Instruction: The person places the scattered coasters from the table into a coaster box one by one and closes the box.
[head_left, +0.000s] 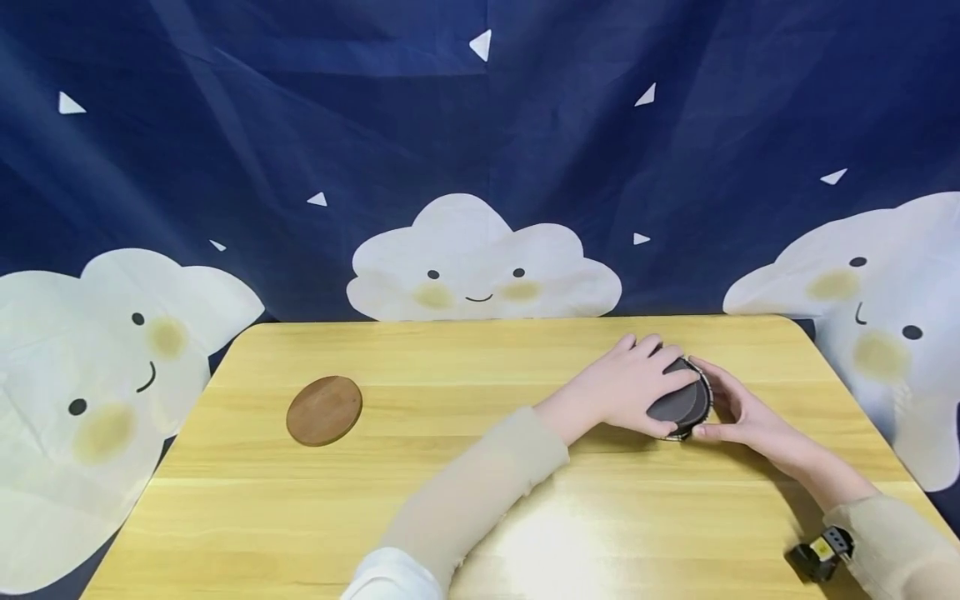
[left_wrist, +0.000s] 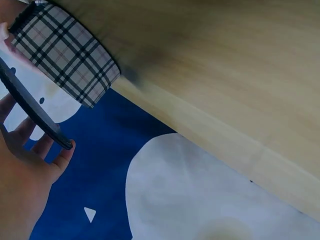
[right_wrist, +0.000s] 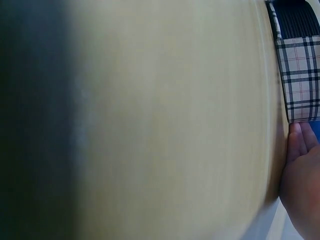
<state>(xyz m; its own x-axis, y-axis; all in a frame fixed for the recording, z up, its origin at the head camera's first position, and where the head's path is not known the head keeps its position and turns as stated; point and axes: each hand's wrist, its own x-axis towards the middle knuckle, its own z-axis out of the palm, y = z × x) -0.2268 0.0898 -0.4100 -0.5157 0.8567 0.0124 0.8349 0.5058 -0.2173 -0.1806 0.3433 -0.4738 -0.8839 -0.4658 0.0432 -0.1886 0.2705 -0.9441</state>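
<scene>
My left hand [head_left: 636,387] holds a thin black round coaster [head_left: 678,407] by its edge, fingers spread around the rim. In the left wrist view the black coaster is tilted and stands apart from a plaid round holder [left_wrist: 65,52] with black lines on beige. My right hand [head_left: 750,423] grips this holder from the right side; in the head view mainly its rim shows, behind the coaster. The right wrist view shows the holder's plaid wall [right_wrist: 302,75] with a black ribbed part, fingers beneath it. What lies inside the holder is hidden.
A brown wooden round coaster [head_left: 324,411] lies flat on the left of the light wooden table [head_left: 450,367]. Behind the table hangs a dark blue curtain [head_left: 375,125] with smiling clouds. A small black camera device [head_left: 821,552] sits at the right wrist.
</scene>
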